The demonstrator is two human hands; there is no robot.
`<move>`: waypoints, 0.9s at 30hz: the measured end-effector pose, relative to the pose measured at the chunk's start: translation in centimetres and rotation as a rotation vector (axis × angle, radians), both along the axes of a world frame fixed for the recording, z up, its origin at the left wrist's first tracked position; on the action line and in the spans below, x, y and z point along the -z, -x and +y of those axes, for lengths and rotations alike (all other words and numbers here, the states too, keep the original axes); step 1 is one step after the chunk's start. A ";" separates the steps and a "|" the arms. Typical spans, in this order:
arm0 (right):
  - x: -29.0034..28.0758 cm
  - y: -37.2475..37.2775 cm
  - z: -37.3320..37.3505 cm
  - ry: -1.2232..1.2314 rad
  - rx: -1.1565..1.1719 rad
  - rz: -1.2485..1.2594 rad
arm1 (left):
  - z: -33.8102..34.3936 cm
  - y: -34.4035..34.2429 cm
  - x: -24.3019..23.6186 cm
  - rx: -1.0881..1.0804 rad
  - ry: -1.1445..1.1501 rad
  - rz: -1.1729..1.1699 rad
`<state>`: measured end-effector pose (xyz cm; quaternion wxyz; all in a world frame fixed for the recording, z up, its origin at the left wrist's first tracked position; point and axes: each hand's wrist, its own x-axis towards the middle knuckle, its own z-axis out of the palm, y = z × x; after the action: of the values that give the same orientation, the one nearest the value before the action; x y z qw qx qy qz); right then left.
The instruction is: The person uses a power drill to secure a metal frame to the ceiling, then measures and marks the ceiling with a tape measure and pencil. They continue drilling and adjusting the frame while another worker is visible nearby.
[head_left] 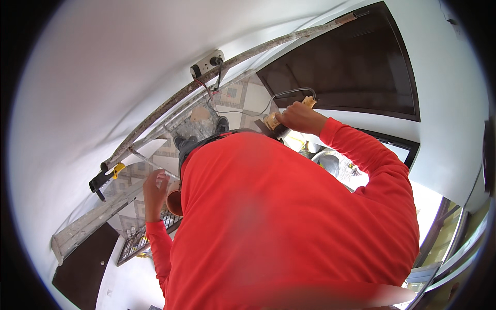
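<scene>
My right hand [302, 118] is closed on a beige and dark corded tool [273, 121], whose finer shape is partly hidden by my fingers. My left hand [155, 188] is low at my left side, fingers loosely curved and apart, beside a thin metal bar [147, 158] and a brown rounded item [174, 201] partly behind my body. A long stained metal rail [129, 143] runs in front of me, with a yellow and black item [106, 178] at its left end. My shoes [222, 124] stand below on a stained platform [200, 114].
A white power strip [209, 64] with plugged-in cables sits at the rail, beside a white wall [82, 82]. A dark door [336, 62] is at upper right, another [77, 263] at lower left. Tiled floor [250, 95] shows below; a grille [134, 240] is at lower left.
</scene>
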<state>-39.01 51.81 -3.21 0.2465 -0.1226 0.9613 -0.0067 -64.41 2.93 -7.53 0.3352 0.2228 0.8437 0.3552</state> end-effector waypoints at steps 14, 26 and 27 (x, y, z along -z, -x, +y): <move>6.5 3.2 3.2 0.138 0.093 -0.285 | -0.7 -1.7 -5.1 -0.016 0.190 -0.011; 6.5 7.0 4.4 0.039 0.008 -0.218 | 1.0 -1.7 -7.5 -0.025 0.309 -0.012; 5.3 6.9 5.0 0.079 0.057 -0.184 | 0.6 -2.0 -7.2 0.000 0.278 -0.018</move>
<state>-45.88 56.82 -8.50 0.3284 -0.1037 0.9367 -0.0631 -62.39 3.53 -0.37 0.3705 0.1708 0.8818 0.2368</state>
